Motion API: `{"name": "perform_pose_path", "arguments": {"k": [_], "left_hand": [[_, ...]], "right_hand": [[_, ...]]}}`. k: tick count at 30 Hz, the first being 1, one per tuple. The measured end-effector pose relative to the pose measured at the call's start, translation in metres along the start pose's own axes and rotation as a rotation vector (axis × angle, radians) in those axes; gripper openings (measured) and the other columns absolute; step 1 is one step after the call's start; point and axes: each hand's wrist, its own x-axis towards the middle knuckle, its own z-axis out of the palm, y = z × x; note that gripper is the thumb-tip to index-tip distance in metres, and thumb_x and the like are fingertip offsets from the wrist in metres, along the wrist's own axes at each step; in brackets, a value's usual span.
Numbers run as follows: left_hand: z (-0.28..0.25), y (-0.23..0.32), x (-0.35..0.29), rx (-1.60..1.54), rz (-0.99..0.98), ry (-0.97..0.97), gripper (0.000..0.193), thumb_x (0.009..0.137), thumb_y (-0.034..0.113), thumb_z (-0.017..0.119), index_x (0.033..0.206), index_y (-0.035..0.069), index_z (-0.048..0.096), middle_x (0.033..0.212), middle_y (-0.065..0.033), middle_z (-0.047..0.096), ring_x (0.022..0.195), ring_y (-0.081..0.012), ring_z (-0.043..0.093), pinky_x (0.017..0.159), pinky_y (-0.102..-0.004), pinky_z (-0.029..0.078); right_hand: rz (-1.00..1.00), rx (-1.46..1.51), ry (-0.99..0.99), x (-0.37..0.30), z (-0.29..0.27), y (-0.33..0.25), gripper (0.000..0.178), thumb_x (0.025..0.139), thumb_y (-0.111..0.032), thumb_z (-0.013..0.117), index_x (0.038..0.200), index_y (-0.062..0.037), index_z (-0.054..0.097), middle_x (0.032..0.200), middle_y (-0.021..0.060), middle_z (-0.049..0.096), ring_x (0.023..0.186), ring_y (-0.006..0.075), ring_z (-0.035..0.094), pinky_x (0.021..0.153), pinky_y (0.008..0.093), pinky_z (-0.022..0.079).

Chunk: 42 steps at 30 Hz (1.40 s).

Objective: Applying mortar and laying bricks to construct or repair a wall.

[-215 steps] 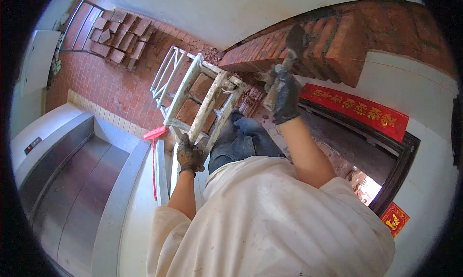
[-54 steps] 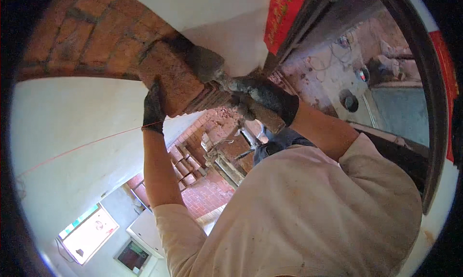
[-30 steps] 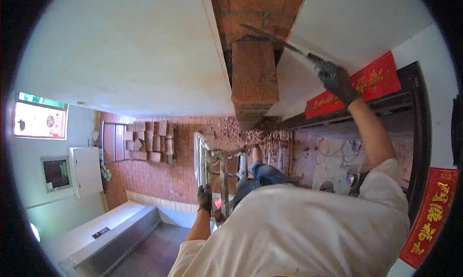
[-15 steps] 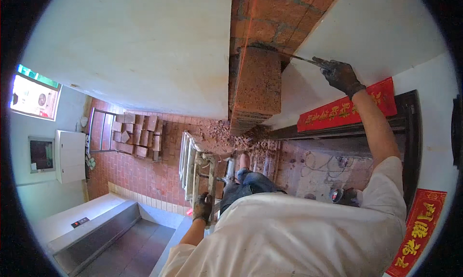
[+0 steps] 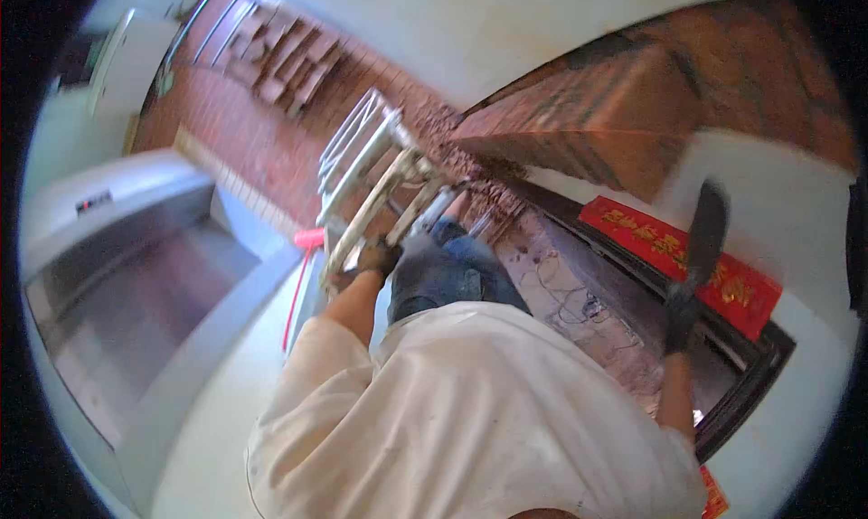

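My right hand, in a dark glove, is closed round the handle of a trowel with a long, dark, rounded blade, slightly blurred. The blade stands up in front of the white wall and the red banner, apart from the brickwork above it. On my left, my gloved left hand grips the top of a pale, spattered ladder-like frame beside my legs. Its fingers are partly hidden by the rail.
Stacked bricks sit on the red tiled floor at the far left. Rubble lies below the brickwork, cables on the floor at right. A dark door frame is near my right arm. A red-handled tool stands beside the ladder-like frame.
The trowel has come away from the brickwork top, and my right hand has lowered toward me, its blade turned upward. My view has rotated and shifted. My left hand stays on the frame.
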Motion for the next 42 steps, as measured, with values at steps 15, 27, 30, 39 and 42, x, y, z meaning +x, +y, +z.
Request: {"name": "perform_pose_path", "arguments": {"k": [15, 27, 30, 39, 42], "left_hand": [[0.0, -0.007, 0.005, -0.088, 0.134, 0.064, 0.033, 0.078, 0.033, 0.056, 0.103, 0.012, 0.062, 0.087, -0.0182, 0.064, 0.08, -0.0358, 0.062, 0.073, -0.0429, 0.049], [0.005, -0.007, 0.016, -0.102, 0.34, 0.255, 0.028, 0.071, 0.022, 0.064, 0.095, 0.006, 0.062, 0.084, -0.0165, 0.062, 0.076, -0.0352, 0.06, 0.067, -0.0424, 0.048], [-0.003, 0.004, 0.014, -0.097, 0.294, 0.207, 0.027, 0.072, 0.022, 0.064, 0.094, 0.007, 0.062, 0.083, -0.0162, 0.062, 0.075, -0.0345, 0.06, 0.065, -0.0417, 0.049], [0.029, -0.015, -0.004, 0.016, 0.338, 0.321, 0.028, 0.08, 0.033, 0.057, 0.09, 0.006, 0.057, 0.073, -0.0188, 0.062, 0.066, -0.0373, 0.061, 0.059, -0.0467, 0.048], [0.031, -0.026, -0.003, -0.005, 0.37, 0.325, 0.049, 0.079, 0.038, 0.057, 0.115, 0.007, 0.048, 0.09, -0.0197, 0.062, 0.083, -0.0355, 0.06, 0.072, -0.0452, 0.047]], "right_hand": [[-0.437, 1.142, -0.606, 0.083, 0.027, -0.424, 0.029, 0.082, -0.029, 0.051, 0.103, -0.0102, 0.058, 0.1, 0.016, 0.06, 0.093, 0.033, 0.057, 0.077, 0.0428, 0.046], [-0.461, 1.219, -0.703, 0.15, 0.081, -0.614, 0.042, 0.081, -0.03, 0.053, 0.115, -0.0051, 0.053, 0.111, 0.016, 0.057, 0.103, 0.0306, 0.054, 0.092, 0.0359, 0.04], [-0.409, 1.332, -0.729, 0.151, 0.078, -0.599, 0.041, 0.081, -0.028, 0.053, 0.115, -0.0048, 0.053, 0.111, 0.0159, 0.057, 0.104, 0.03, 0.054, 0.092, 0.0354, 0.04], [0.106, 2.331, 0.156, 0.15, 0.002, -0.49, 0.029, 0.081, -0.016, 0.056, 0.105, 0.0004, 0.056, 0.104, 0.0168, 0.058, 0.099, 0.0299, 0.055, 0.089, 0.0378, 0.042], [-0.455, 1.937, 0.398, 0.168, -0.074, -0.478, 0.036, 0.079, -0.028, 0.06, 0.104, -0.0025, 0.058, 0.102, 0.0163, 0.059, 0.095, 0.0299, 0.054, 0.085, 0.0396, 0.041]]}}
